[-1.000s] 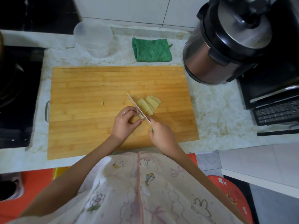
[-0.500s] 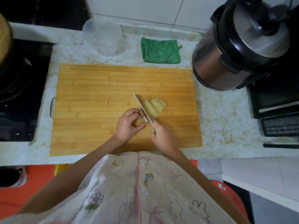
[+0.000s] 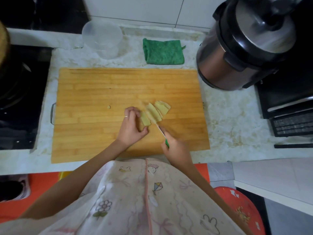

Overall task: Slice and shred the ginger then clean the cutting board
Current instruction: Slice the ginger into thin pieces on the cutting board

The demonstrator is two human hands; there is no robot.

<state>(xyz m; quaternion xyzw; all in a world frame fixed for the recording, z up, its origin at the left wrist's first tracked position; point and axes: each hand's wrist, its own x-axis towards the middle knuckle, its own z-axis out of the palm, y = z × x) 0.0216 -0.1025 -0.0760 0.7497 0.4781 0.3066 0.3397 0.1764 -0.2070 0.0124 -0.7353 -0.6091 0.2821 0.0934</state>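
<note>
Now, ginger (image 3: 146,119): a pale yellow piece lying on the board, slightly right of its middle, long side running near to far.
Slices (image 3: 160,110): several flat cuts fanned out just right of the ginger, overlapping one another.
Board (image 3: 101,92): wooden, long side left to right, flat on the tabletop, with a metal handle at its left end.
Left grip (image 3: 130,128): the hand is curled at the ginger's left side, fingertips bent onto the piece and thumb at its near end; a ring (image 3: 126,116) sits on one finger.
Right grip (image 3: 176,148): the hand is closed tight around the knife's green handle, near and right of the ginger.
Knife (image 3: 160,130): the blade slants from the handle toward far-left, into the gap between ginger and slices. It is blurred, so I cannot tell whether the edge touches the board.
Bit (image 3: 109,107): one small scrap alone on the board, well left of the left grip.
Cloth (image 3: 163,52): green, folded, on the tabletop just beyond the board's far edge.
Tub (image 3: 102,39): clear plastic, left of the cloth, also beyond the far edge.
Cooker (image 3: 245,44): steel and black, lid shut, by the board's far-right corner.
Tabletop (image 3: 228,119): pale marbled stone, with a dark stove (image 3: 20,99) at its left.
</note>
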